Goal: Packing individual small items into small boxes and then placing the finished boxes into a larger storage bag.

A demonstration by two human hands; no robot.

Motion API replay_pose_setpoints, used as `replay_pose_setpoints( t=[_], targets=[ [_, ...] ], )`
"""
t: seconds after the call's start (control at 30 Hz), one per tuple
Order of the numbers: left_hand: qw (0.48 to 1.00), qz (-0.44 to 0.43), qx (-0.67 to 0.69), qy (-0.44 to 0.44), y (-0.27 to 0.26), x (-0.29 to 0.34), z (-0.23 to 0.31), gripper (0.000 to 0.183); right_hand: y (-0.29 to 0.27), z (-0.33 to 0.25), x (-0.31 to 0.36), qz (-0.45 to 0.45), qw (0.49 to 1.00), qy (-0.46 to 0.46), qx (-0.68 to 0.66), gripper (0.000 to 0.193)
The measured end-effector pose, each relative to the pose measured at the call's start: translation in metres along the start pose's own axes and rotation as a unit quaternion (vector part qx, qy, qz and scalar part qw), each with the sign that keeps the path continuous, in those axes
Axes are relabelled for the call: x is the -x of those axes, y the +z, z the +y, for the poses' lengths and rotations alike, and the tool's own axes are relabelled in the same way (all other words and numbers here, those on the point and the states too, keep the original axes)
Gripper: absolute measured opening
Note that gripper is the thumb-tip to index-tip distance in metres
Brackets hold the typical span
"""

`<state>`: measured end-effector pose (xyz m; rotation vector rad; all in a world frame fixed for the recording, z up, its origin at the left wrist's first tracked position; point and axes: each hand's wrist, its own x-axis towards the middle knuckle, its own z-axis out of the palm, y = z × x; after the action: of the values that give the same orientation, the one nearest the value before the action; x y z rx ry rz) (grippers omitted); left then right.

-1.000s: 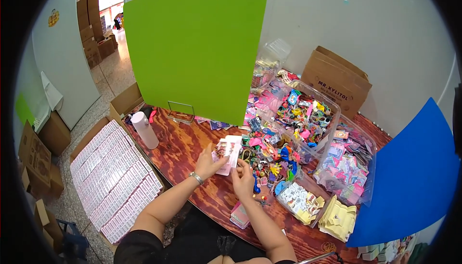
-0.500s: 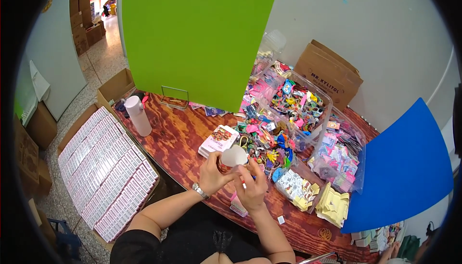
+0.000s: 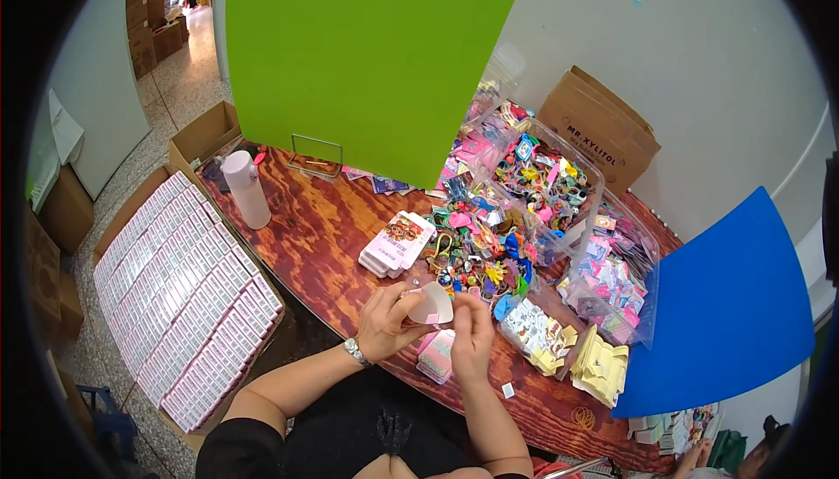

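A small white paper pouch or carton (image 3: 426,306), its mouth spread wide, is held in my left hand (image 3: 384,320); a small pink piece (image 3: 432,318) shows at its near side. My right hand (image 3: 473,332) is at the pouch's right edge, fingers apart and loosely curved; whether they touch it is hard to tell. Beyond the hands lies a stack of white-and-pink printed cards or flat packs (image 3: 398,245). Under and between my wrists sits a small stack of pastel cards (image 3: 436,357).
Small colourful trinkets (image 3: 485,256) are heaped right of the stack, before clear plastic bins (image 3: 601,186). Yellow paper packets (image 3: 601,370), a blue board (image 3: 725,322) and a green board (image 3: 367,59) surround the work. A pink bottle (image 3: 246,190) and a carton of small boxes (image 3: 188,295) are left.
The paper pouch has come nearer me and tilted, so its inside and a pink piece now show. My right hand's fingers have moved from its near rim to its right edge.
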<state>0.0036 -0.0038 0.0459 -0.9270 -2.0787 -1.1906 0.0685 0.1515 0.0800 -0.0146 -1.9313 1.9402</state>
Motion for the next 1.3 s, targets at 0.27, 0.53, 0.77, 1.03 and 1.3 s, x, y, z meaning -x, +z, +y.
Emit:
replay_pose_setpoints(
  t=[0.27, 0.53, 0.77, 1.03, 1.3],
  targets=[
    [0.999, 0.003, -0.032, -0.011, -0.004, 0.006, 0.001, 0.090, 0.008, 0.003, -0.001, -0.043, 0.993, -0.012, 0.114, 0.019],
    [0.990, -0.024, -0.133, 0.027, -0.003, 0.004, 0.005, 0.097, 0.011, -0.014, -0.005, -0.038, 0.943, -0.181, 0.277, 0.017],
    [0.974, -0.014, -0.221, 0.051, 0.006, 0.009, 0.008, 0.081, 0.016, -0.003, 0.010, 0.028, 0.934, -0.183, 0.304, 0.022],
    [0.973, -0.115, -0.202, 0.007, 0.006, 0.003, 0.005, 0.087, 0.014, 0.010, 0.016, 0.006, 0.926, -0.184, 0.328, 0.028],
    [0.996, -0.029, 0.087, -0.015, 0.021, 0.017, -0.015, 0.108, -0.018, 0.039, 0.000, 0.094, 0.949, 0.179, -0.240, 0.024]
  ],
)
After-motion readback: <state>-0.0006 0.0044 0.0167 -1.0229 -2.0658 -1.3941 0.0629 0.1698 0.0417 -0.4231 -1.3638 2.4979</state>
